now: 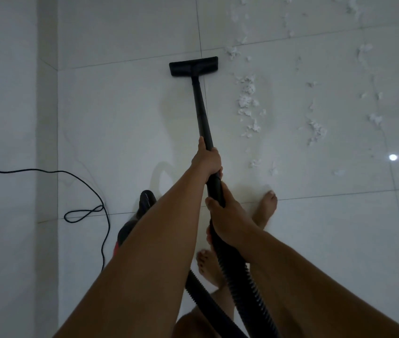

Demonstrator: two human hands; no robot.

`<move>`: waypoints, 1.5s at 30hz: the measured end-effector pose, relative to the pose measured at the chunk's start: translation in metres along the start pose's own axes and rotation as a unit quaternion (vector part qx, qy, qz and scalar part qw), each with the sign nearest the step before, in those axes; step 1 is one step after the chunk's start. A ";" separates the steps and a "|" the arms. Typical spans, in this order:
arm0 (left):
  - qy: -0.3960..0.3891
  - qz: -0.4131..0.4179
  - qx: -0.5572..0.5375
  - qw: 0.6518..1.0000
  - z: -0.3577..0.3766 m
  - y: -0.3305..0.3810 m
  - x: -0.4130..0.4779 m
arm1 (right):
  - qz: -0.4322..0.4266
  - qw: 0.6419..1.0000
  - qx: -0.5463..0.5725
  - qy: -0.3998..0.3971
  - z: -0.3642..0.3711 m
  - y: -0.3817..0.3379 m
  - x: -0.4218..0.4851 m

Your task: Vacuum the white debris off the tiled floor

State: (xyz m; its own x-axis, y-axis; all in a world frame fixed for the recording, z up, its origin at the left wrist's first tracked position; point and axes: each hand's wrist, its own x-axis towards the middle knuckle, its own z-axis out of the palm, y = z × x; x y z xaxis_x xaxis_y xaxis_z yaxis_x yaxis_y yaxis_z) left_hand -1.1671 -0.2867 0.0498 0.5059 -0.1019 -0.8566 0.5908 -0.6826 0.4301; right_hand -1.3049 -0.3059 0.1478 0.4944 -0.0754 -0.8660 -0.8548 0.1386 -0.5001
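The left hand (pixel 205 160) is curled tight round the black wand (pixel 199 106). The right hand (pixel 227 218) grips just below it, where the ribbed hose (pixel 240 284) joins. At 12 o'clock the floor head (pixel 193 65) rests on the tiled floor (pixel 120 118). White debris (pixel 246 98) lies scattered from 1 to 3 o'clock, and the canister (pixel 130 230) sits at 8 o'clock.

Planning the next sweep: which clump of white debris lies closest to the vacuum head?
The clump just right of the vacuum head, level with its top edge; every other clump sits farther away.
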 end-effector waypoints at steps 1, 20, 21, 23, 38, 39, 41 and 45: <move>-0.002 -0.004 -0.001 1.000 0.002 -0.006 -0.006 | -0.001 1.000 -0.003 0.000 0.003 0.006 -0.006; -0.011 -0.030 -0.004 0.999 0.078 -0.115 -0.126 | 0.009 0.999 -0.006 -0.033 -0.003 0.133 -0.123; -0.012 -0.033 -0.008 0.999 0.085 -0.122 -0.131 | 0.002 0.999 -0.018 -0.034 -0.006 0.142 -0.130; -0.015 -0.037 -0.016 0.999 0.099 -0.135 -0.140 | -0.009 0.998 -0.044 -0.036 -0.011 0.158 -0.143; -0.010 -0.042 -0.062 0.997 0.160 -0.214 -0.211 | 0.006 0.998 -0.035 -0.053 -0.019 0.254 -0.209; -0.008 -0.041 -0.061 0.997 0.163 -0.220 -0.213 | 0.010 0.998 -0.024 -0.059 -0.018 0.261 -0.212; -0.006 -0.038 -0.051 0.998 0.169 -0.233 -0.215 | 0.005 0.998 -0.011 -0.065 -0.017 0.271 -0.218; 0.001 -0.029 -0.018 0.999 0.176 -0.258 -0.218 | -0.015 0.996 -0.078 -0.042 -0.010 0.290 -0.227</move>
State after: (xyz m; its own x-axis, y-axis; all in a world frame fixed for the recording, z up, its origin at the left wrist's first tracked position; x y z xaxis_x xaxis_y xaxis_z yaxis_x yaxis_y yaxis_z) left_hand -1.5408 -0.2159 0.0752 0.4718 -0.0620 -0.8795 0.6414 -0.6603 0.3906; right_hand -1.6669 -0.2586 0.1997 0.5251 0.0064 -0.8510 -0.8509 -0.0177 -0.5251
